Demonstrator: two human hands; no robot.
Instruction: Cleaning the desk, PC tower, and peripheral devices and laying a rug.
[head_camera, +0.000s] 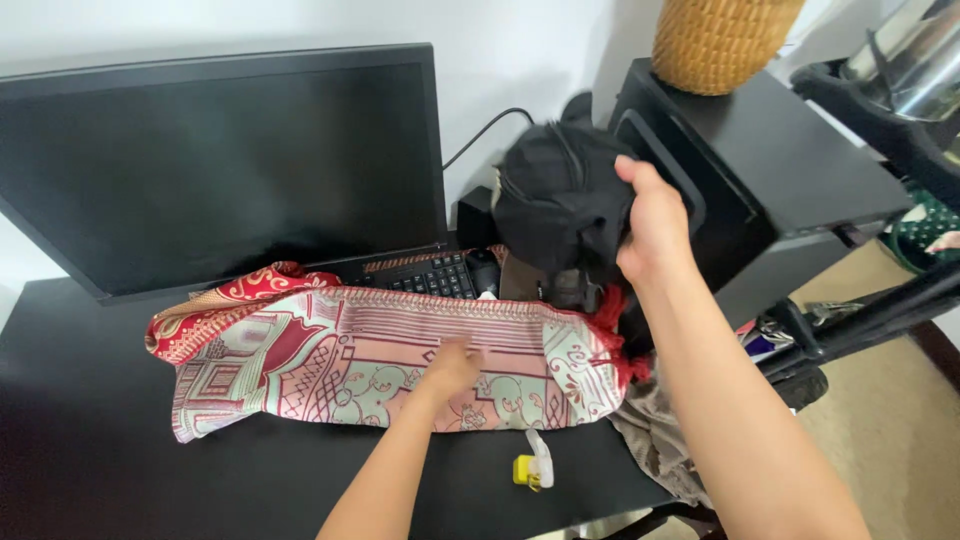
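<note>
My right hand (655, 225) is raised at the right of the desk and grips a bundle of black cloth (560, 195), which hangs above the keyboard's right end. Lower down, my left hand (450, 368) presses on a folded red, pink and pale green patterned cloth (330, 355). That cloth lies across the front of a black keyboard (435, 275) and covers most of it. The left hand's fingers are blurred and lie on the fabric.
A large dark monitor (225, 165) stands at the back of the black desk (80, 440). A small white and yellow object (535, 468) lies near the front edge. A black box (760, 170) with a woven basket (720, 40) on it stands at the right.
</note>
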